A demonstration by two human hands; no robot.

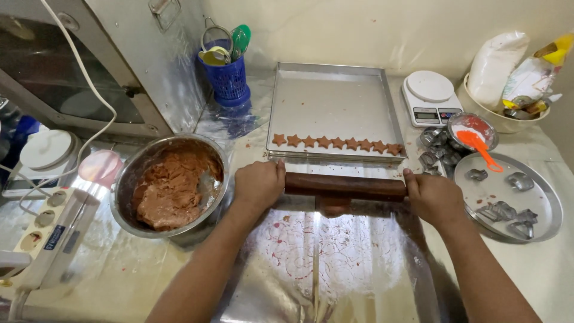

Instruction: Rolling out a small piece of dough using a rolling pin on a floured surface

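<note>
Both hands on a brown rolling pin [345, 185], lying crosswise on the foil-covered tabletop [335, 269] just in front of the baking tray [335, 98]. Left hand [258, 184] closed around the pin's left end, right hand [431, 197] closed around its right end. Under the pin's middle, a small lump of brown dough [332, 206], partly hidden.

On the tray, one row of brown star-shaped cookies [338, 143] along the near edge. To the left, a steel bowl [122, 185] holding brown dough. Behind it, a blue slotted holder [229, 78] with a yellow and a green utensil. Far left, a white power strip [42, 230] with a small dark label, beside a pink lid [100, 167].

To the right, a round steel plate [538, 197] carrying metal cookie cutters [505, 210]; more cutters heaped just beside its far-left rim. Near them, a small tin with white powder and an orange spoon [479, 146]. Behind, a white kitchen scale [430, 96]. At far right, a cream bowl [496, 119] packed with a white bag [496, 60] and a yellow-and-white printed packet [535, 75], both upright.
</note>
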